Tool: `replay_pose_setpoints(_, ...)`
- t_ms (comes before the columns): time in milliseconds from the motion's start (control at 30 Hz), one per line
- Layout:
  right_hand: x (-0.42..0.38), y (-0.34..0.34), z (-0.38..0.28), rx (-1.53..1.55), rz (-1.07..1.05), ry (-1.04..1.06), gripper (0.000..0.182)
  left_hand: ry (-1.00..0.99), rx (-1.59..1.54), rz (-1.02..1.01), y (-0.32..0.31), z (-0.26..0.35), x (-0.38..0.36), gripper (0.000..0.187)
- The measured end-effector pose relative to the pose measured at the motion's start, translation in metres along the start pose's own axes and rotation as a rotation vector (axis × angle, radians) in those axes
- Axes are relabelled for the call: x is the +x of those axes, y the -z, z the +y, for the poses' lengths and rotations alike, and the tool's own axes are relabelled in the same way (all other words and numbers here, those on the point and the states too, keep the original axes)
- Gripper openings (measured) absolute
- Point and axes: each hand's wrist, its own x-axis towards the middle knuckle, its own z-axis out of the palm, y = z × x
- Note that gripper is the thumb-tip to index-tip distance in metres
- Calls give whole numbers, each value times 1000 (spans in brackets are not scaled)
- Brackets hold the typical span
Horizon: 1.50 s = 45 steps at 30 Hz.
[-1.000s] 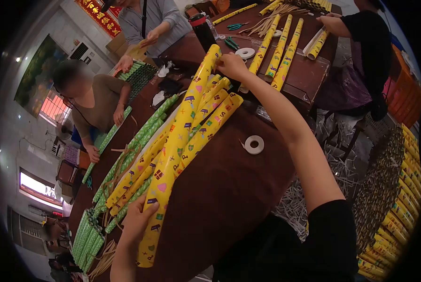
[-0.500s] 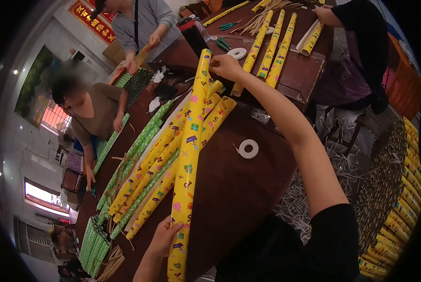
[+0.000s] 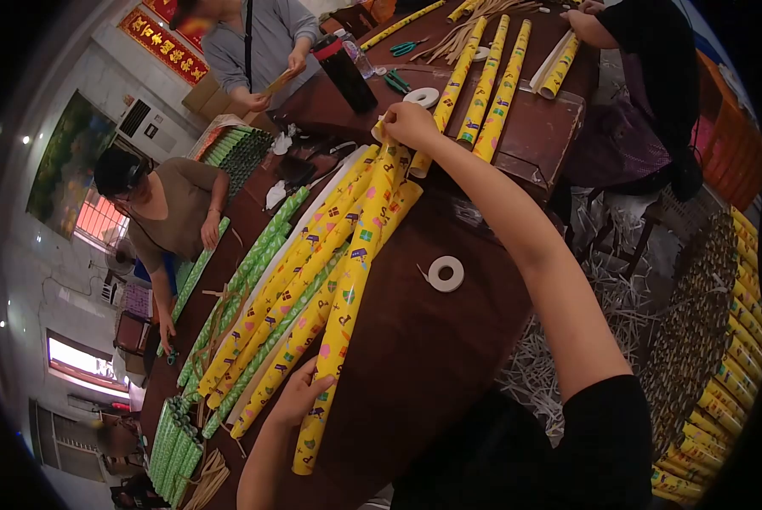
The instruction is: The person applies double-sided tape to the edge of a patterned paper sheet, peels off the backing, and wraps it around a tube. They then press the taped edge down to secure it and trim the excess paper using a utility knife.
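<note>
A yellow roll of wrapping paper (image 3: 352, 276) with a printed pattern slants across the table in front of me. Near its lower end, my left hand (image 3: 300, 395) is closed around it. My right hand (image 3: 411, 126) grips the far upper end, its fingers hiding part of that tip. Beneath and to the left lie more yellow rolls (image 3: 262, 357) mixed with green patterned rolls (image 3: 253, 297). A white tape roll (image 3: 446, 274) rests on the brown table (image 3: 415, 357), right of the held roll.
Beyond my right hand are several yellow rolls (image 3: 483, 89), another tape roll (image 3: 432, 98), scissors (image 3: 396, 82) and a black bottle (image 3: 347, 78). Co-workers stand left, behind and at upper right. Paper shreds (image 3: 560, 357) cover the floor; stacked yellow rolls (image 3: 721, 408) stand right.
The held roll has dropped lower and nearer the other rolls, its upper end now under my right hand. My left hand has moved slightly up. The co-worker at left has raised their head.
</note>
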Motion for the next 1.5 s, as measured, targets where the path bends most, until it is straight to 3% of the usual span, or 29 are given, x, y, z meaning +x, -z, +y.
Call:
replay_pose_setpoints(200,4,4,4,-46,34,-16,20,-96,29,25,-3,-18,12,49)
replay_pose_setpoints(333,9,8,8,-27,-100,-49,20,-328,225,161,-14,-25,22,55)
replay_pose_setpoints(467,17,13,8,-28,-227,-116,20,-334,321,191,-17,-15,21,58)
replay_pose_setpoints(533,22,18,8,-18,-273,-56,19,-395,1108,338,-26,4,13,61)
replay_pose_setpoints(567,25,20,9,-7,-317,0,19,-396,1106,343,-30,14,14,61)
replay_pose_setpoints(633,31,17,20,55,-323,19,20,-642,1098,485,-39,37,25,65)
replay_pose_setpoints(700,37,17,27,-3,-325,83,17,-747,911,537,-47,67,52,41)
replay_pose_setpoints(800,30,22,26,33,-337,107,18,-825,523,515,-61,120,122,21)
replay_pose_setpoints(933,29,15,32,66,-294,131,19,-727,407,564,-75,190,235,29)
replay_pose_setpoints(1033,25,17,25,89,-271,113,22,-857,448,702,-88,217,297,31)
replay_pose_setpoints(1100,29,19,22,94,-264,100,21,-537,418,704,-93,229,326,34)
replay_pose_setpoints(1233,39,24,16,-22,-299,165,21,-382,300,747,-93,236,358,31)
replay_pose_setpoints(1400,50,19,18,-9,-417,254,19,-491,227,861,-88,218,381,25)
replay_pose_setpoints(1500,49,19,21,59,-477,176,19,-515,264,924,-90,211,377,21)
